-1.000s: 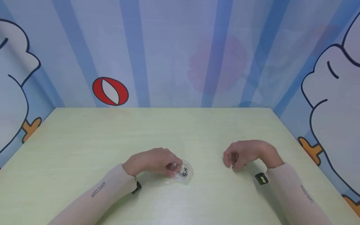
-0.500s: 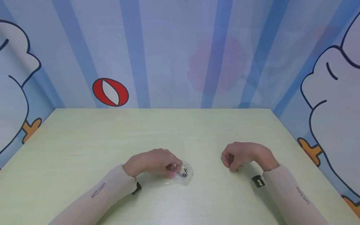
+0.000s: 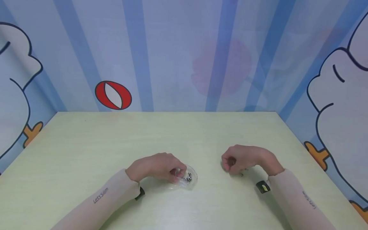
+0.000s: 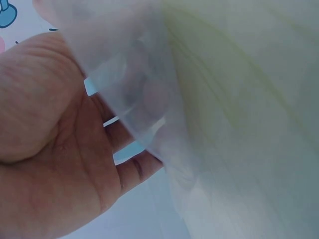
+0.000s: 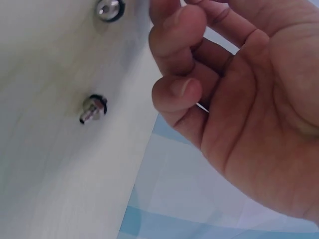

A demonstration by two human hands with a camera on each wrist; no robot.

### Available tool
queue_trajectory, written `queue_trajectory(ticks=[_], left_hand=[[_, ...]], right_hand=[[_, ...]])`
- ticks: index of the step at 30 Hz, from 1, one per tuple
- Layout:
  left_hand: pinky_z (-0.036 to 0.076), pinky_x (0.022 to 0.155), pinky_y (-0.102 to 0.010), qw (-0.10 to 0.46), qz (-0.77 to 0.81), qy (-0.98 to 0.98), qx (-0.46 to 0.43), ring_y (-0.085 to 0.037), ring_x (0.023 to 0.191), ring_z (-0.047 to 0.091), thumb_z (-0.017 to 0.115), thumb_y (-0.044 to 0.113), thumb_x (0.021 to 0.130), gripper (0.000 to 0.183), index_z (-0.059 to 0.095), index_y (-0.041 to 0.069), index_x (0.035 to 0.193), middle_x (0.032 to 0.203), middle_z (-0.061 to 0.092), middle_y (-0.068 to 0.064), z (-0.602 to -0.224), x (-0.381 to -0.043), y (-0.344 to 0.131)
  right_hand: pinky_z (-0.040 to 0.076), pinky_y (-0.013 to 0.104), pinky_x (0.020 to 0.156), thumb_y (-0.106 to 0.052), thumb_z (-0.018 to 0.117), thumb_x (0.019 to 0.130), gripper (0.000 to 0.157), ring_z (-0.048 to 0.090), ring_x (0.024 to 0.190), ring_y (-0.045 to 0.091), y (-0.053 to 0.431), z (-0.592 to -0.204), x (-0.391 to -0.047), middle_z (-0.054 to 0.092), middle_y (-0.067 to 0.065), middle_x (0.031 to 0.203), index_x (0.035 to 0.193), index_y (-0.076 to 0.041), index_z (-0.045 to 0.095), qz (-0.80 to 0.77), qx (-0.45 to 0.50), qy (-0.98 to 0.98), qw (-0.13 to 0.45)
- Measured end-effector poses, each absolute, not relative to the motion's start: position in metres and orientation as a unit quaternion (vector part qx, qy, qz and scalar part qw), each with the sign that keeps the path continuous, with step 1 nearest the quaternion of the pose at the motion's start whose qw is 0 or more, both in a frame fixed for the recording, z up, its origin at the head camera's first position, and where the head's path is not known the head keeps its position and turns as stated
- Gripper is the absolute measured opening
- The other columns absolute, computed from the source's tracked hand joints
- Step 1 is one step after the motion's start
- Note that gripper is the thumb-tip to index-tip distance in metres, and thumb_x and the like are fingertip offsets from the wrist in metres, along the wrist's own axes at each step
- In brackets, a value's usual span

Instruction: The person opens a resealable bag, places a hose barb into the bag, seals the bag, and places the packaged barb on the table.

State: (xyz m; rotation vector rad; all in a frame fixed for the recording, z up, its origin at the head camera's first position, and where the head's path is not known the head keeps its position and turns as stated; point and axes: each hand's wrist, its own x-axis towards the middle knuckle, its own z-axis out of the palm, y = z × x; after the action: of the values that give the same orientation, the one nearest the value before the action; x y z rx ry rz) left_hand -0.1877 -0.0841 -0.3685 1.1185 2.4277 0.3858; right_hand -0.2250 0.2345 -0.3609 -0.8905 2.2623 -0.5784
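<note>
My left hand (image 3: 161,166) pinches the edge of a clear plastic bag (image 3: 191,184) that lies on the table. Inside it is a small cluster of shiny metal pieces (image 3: 188,177). Up close in the left wrist view, the bag (image 4: 134,79) hangs across the fingers as a cloudy film. To the right, my right hand (image 3: 242,159) is low over the table with curled fingers, thumb and forefinger tips close together at the surface. I cannot tell whether they hold a piece. Beside this hand, the right wrist view has two small metal fittings with black rings, one fitting (image 5: 93,108) nearer and another fitting (image 5: 109,10) higher up.
The pale table (image 3: 129,134) reaches back to a blue striped backdrop (image 3: 178,57) with a printed red and white ball (image 3: 113,95). Printed side panels (image 3: 342,95) border the table left and right. A small black device (image 3: 263,187) sits under the right wrist.
My right hand has shifted left along the table and its fingertips have drawn together, leaving a small metal fitting visible behind the thumb. The left hand and bag stay in place.
</note>
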Motion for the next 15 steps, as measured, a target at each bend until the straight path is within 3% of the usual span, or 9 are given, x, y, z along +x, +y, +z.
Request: queue_trajectory(ticks=[7, 15], left_hand=[[0.035, 0.066, -0.024, 0.225, 0.137, 0.879, 0.396, -0.006, 0.068, 0.045, 0.075, 0.015, 0.09, 0.025, 0.053, 0.024, 0.081, 0.073, 0.05, 0.01, -0.37, -0.189, -0.083], [0.035, 0.066, -0.024, 0.225, 0.138, 0.879, 0.398, -0.007, 0.068, 0.045, 0.075, 0.014, 0.09, 0.025, 0.053, 0.024, 0.081, 0.073, 0.05, 0.01, -0.371, -0.189, -0.083]], right_hand=[[0.039, 0.026, 0.059, 0.008, 0.061, 0.083, 0.022, 0.046, 0.063, 0.01, 0.232, -0.36, -0.226, 0.054, -0.005, 0.073, 0.084, -0.014, 0.063, -0.221, -0.364, 0.855, 0.297], [0.04, 0.026, 0.059, 0.002, 0.062, 0.087, 0.022, 0.043, 0.06, 0.008, 0.224, -0.368, -0.225, 0.049, -0.004, 0.069, 0.1, -0.015, 0.06, -0.237, -0.374, 0.849, 0.29]])
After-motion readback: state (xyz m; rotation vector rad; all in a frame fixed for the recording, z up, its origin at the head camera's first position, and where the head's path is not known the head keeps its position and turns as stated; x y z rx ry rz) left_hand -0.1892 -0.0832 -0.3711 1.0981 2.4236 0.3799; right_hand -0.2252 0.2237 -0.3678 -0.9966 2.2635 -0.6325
